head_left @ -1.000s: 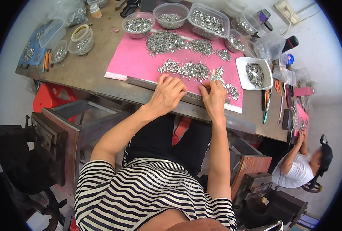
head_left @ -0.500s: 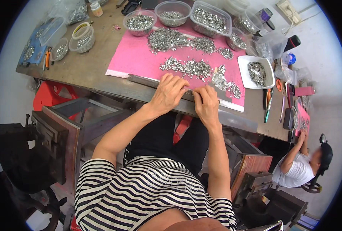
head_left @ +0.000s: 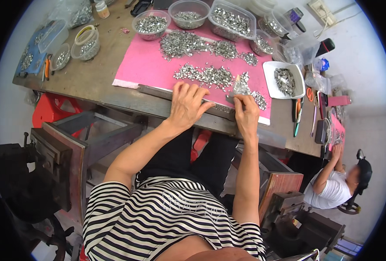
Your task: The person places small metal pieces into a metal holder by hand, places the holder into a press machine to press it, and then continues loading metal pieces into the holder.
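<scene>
A long dark metal bar (head_left: 156, 92) lies along the near edge of the pink cloth (head_left: 132, 65). My left hand (head_left: 187, 108) rests over the bar, fingers spread and bent across it, thumb stretched out to the right. Between my hands, the bar's top shows a row of small pieces, too fine to make out. My right hand (head_left: 247, 115) is closed in a pinch on a small grey flat piece (head_left: 231, 98) above the bar's right part. Just beyond lie heaps of small shiny metal pieces (head_left: 206, 75).
Clear plastic tubs (head_left: 188, 16) of metal pieces line the cloth's far side. A white square tray (head_left: 269, 80) with more pieces stands right, near orange-and-black pliers (head_left: 294, 111). Another person (head_left: 332, 187) works at the far right. A red stool (head_left: 49, 108) stands under the bench.
My hands have moved apart: the right one shifted right and now pinches a grey flat piece, while the left thumb has spread from the fingers. The whole view shifted slightly.
</scene>
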The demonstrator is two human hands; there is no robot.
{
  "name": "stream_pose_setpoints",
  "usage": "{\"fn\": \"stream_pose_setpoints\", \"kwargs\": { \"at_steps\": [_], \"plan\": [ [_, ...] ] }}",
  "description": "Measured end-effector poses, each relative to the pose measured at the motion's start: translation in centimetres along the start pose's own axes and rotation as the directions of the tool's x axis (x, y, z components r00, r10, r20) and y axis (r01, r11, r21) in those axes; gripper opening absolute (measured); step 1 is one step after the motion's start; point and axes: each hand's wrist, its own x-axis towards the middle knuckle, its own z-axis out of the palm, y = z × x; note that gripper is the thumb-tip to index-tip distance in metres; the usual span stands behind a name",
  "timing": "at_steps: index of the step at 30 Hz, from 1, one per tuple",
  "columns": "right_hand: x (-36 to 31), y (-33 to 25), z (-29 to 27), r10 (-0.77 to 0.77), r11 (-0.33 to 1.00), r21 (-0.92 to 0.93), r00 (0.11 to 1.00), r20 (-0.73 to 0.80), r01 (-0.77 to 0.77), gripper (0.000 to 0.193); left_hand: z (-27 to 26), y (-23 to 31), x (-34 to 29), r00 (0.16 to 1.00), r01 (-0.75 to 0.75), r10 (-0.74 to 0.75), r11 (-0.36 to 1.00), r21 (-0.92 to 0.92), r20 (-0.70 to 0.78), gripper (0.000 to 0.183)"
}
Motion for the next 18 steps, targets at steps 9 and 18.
{"fn": "stream_pose_setpoints", "kwargs": {
  "at_steps": [9,18],
  "plan": [
    [1.0,1.6,1.7,0.014,0.999,-0.033,0.995,0.095,-0.011,0.007,-1.7,-2.3,0.6,0.992,0.091,-0.100,0.989,-0.112,-0.074,0.013],
    [-0.7,-2.0,2.1,-0.098,0.992,0.095,0.990,0.101,0.089,0.004,-1.1,-3.6,3.8,0.996,-0.011,0.010,1.000,0.004,0.090,0.011]
  ]
}}
